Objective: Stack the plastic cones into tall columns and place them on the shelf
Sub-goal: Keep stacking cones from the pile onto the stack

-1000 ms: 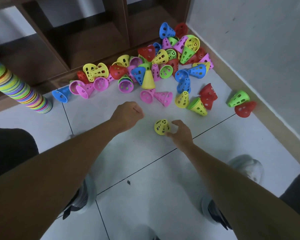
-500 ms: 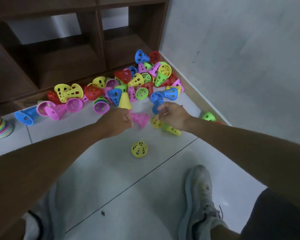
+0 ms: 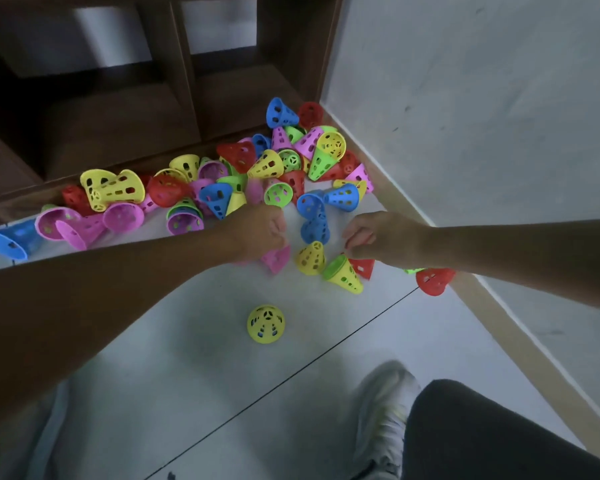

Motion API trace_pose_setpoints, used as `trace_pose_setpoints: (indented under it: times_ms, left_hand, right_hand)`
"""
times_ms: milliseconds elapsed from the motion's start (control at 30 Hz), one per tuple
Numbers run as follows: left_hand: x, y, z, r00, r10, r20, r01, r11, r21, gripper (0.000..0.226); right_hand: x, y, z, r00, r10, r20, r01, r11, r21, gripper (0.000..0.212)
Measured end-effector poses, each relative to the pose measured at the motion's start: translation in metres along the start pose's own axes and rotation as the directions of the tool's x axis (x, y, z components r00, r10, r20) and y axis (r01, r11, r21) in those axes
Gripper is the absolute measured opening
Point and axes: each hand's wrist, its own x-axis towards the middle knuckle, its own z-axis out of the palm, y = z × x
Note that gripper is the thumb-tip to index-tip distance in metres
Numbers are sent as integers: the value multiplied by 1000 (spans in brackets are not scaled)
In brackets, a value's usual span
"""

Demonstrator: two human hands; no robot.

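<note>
Left hand's grip curls on a pink cone; right hand's grip unclear.

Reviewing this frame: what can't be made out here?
- Left hand grip on the pink cone: head view, knuckles hide the fingers.
- Right hand fingertips: hidden, contact with the red cone unclear.
- Green cone: mostly behind the right forearm.
- Shoe: motion-blurred.
</note>
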Motion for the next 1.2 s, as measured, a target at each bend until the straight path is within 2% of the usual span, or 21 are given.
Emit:
trace_pose_setpoints:
  times_ms: [133, 233, 333, 400, 500, 700, 800, 1067, 1200]
  left_hand:
    - [19, -20, 25, 997, 1, 82, -14, 989, 150, 50]
    - [33, -35, 46, 996, 9, 90, -26, 982, 186, 68]
    - [45, -45, 61, 988, 68, 138, -107, 946, 306, 85]
    - [49, -51, 66, 982, 73, 175, -137, 910, 390, 92]
    - [53, -60, 72, 976, 70, 204, -163, 859, 486, 94]
    - [51, -75, 74, 970, 138, 200, -222, 838, 498, 89]
    - [40, -67, 55, 951, 189, 244, -285, 841, 460, 88]
    - [-26, -22, -13, 923, 33, 384, -228, 850, 475, 93]
    - [-60, -5, -4, 922, 12, 388, -175, 906, 387, 94]
  right_hand:
    - [23, 26, 30, 1000, 13, -24, -11, 999, 51, 31]
    - [39, 44, 56, 996, -16, -88, 15, 1000, -16, 44]
    - [48, 54, 82, 989, -62, -137, 47, 993, -109, 57]
    - [50, 58, 99, 982, -50, -180, 33, 995, -96, 61]
    - [53, 66, 119, 968, -6, -250, -4, 999, -39, 60]
    - [54, 66, 143, 957, -14, -290, 5, 999, -33, 58]
    - [52, 67, 158, 946, -33, -322, 29, 999, -18, 57]
    - [45, 72, 171, 934, -40, -354, 38, 999, -12, 58]
    - [33, 62, 178, 938, 47, -344, 22, 981, 194, 72]
